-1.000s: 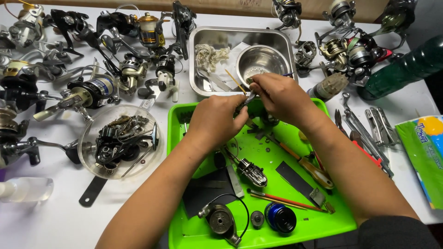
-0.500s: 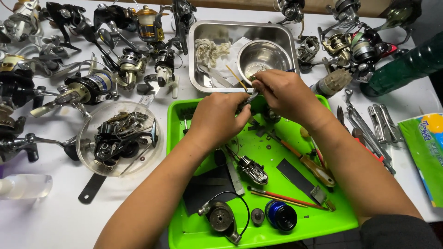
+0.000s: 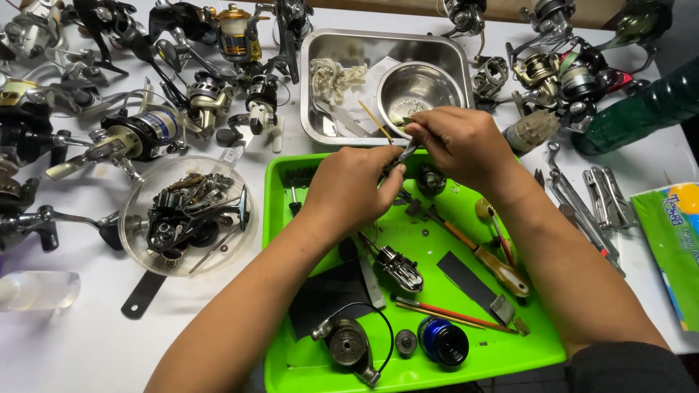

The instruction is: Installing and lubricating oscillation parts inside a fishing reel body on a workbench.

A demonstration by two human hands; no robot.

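Head view: my left hand (image 3: 349, 191) and right hand (image 3: 460, 145) pinch a small metal reel part (image 3: 399, 154) together, fingers closed narrow on it, above the far edge of the bright green plastic tray (image 3: 280, 218). Advisable: keep work over tray so loose pieces drop inside.

A soft green, white and blue plastic package (image 3: 670, 240) with printed lettering lies at the right edge of the desk (image 3: 87, 342), just beside the metal tools (image 3: 590, 200).
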